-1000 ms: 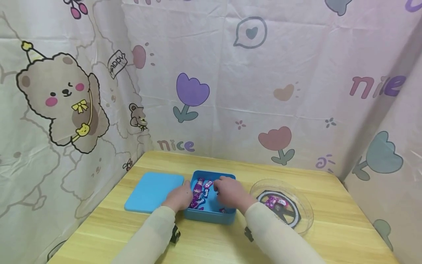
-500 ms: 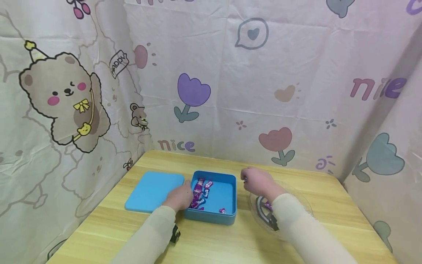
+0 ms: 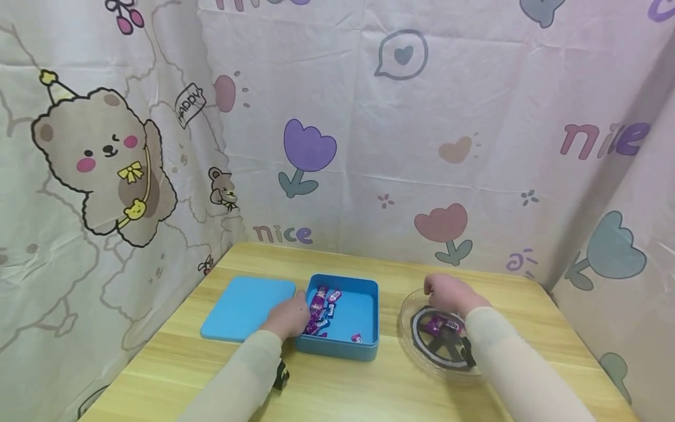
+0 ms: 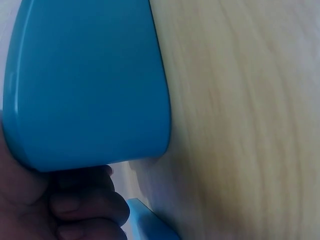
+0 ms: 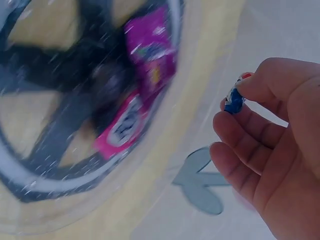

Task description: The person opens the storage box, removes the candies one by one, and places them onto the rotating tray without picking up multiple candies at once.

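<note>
At the left side of the blue box (image 3: 337, 349), the left hand (image 3: 287, 316) grips its wall; in the left wrist view curled fingers lie against the box (image 4: 90, 90). Purple, pink and blue wrapped candies (image 3: 318, 305) lie mostly along the box's left side. Over the back of a clear round dish (image 3: 408, 337), the right hand (image 3: 454, 295) pinches a small blue wrapped candy (image 5: 234, 100) between thumb and fingertips. Inside the dish, a purple candy (image 5: 150, 50) and a pink one (image 5: 125, 125) rest on a dark wheel-like pattern.
The blue lid (image 3: 239, 308) lies flat on the wooden table (image 3: 348, 387), left of the box. A patterned curtain (image 3: 348, 117) stands behind the table and on both sides.
The right hand has moved out of the box to the right, over the dish, with a candy in its fingers. The left hand has stayed at the box's left wall.
</note>
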Motion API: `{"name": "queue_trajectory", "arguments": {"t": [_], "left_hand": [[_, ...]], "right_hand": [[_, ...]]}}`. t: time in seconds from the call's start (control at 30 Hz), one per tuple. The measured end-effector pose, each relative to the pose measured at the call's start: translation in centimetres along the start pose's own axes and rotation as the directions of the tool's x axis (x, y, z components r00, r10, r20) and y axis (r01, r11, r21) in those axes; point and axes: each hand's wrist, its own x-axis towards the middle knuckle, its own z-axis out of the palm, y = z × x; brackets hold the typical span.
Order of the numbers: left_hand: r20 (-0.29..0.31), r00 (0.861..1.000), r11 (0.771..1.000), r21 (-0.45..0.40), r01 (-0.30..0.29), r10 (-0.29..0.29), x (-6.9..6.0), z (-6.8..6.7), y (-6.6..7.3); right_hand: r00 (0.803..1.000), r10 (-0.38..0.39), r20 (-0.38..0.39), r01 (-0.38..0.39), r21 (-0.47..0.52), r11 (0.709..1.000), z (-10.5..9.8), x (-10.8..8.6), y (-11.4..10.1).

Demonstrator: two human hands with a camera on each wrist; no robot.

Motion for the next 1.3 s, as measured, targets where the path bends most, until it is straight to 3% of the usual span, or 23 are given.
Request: {"name": "queue_trajectory", "arguments": {"t": [0.27, 0.47, 0.8, 1.0, 1.3], "left_hand": [[-0.005, 1.000, 1.000, 0.007, -0.004, 0.004, 0.0, -0.1, 0.1], [0.004, 1.000, 1.000, 0.012, -0.008, 0.008, -0.1, 0.1, 0.2], [0.008, 1.000, 1.000, 0.009, 0.010, -0.011, 0.1, 0.1, 0.4], [0.003, 1.000, 1.000, 0.001, 0.003, -0.003, 0.0, 0.1, 0.2], [0.005, 1.000, 1.000, -0.003, 0.015, -0.015, 0.1, 0.1, 0.1]], "right_hand": [[0.995, 0.089, 0.040, -0.090, 0.017, 0.996, 1.4, -0.9, 2.2], [0.992, 0.113, 0.065, -0.114, 0.015, 0.993, 2.5, -1.4, 3.0], [0.988, 0.133, 0.081, -0.135, 0.010, 0.991, 2.5, -1.4, 3.3], [0.997, 0.080, 0.019, -0.080, -0.020, 0.997, 1.9, -1.2, 2.3], [0.994, -0.087, -0.071, 0.081, -0.083, 0.993, 0.6, 0.3, -2.6]]}}
